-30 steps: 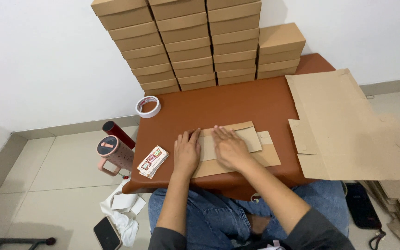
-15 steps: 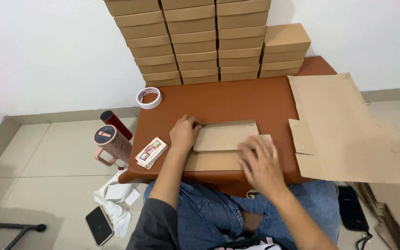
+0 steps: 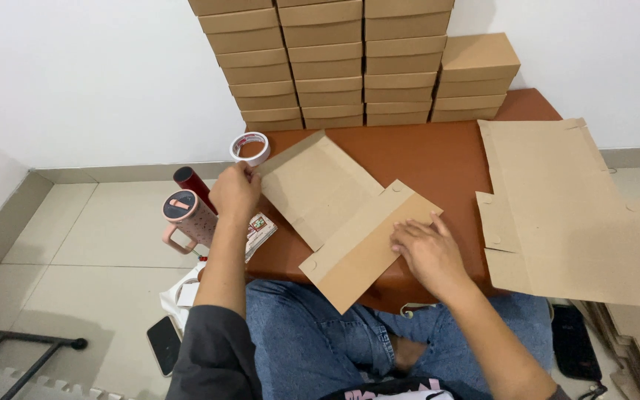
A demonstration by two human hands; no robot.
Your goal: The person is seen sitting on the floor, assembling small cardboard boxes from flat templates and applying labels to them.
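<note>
A flat brown cardboard box blank [image 3: 338, 211] lies partly unfolded and turned at an angle on the low reddish-brown table [image 3: 438, 152]. My left hand [image 3: 235, 191] grips the blank's far left corner near the table's left edge. My right hand [image 3: 427, 252] presses flat on its lower right flap. My legs in blue jeans [image 3: 312, 341] are under the table's near edge.
Stacks of folded brown boxes [image 3: 335, 63] stand against the wall at the back. A pile of flat cardboard blanks [image 3: 564, 207] covers the table's right end. A tape roll [image 3: 250, 147] lies at the back left. A pink mug [image 3: 187, 216], a dark red bottle [image 3: 190, 184] and a phone [image 3: 164, 344] are on the floor at left.
The folded blank has been opened out and rotated. My left hand moved left to its far corner; my right hand stays on the near flap.
</note>
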